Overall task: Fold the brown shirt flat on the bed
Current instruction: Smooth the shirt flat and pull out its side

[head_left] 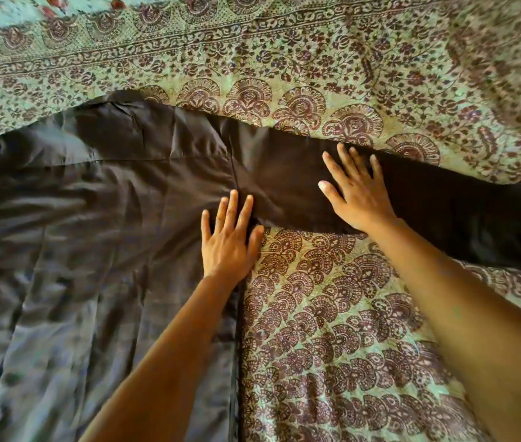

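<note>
Head view: brown shirt [99, 218] is spread flat on the patterned bed [332, 330], one sleeve stretched out rightward. Left hand [229, 237] is laid flat, fingers spread, at the armpit seam. Right hand [356, 194] is pressed flat, fingers spread, on the sleeve.

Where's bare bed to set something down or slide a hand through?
Two bare patches of bedspread: the wedge below the sleeve, right of the brown shirt, crossed by both forearms; and the wide band beyond sleeve and shoulder. Crowded: the left side, under the shirt body; left hand and right hand lie flat on the fabric.
</note>
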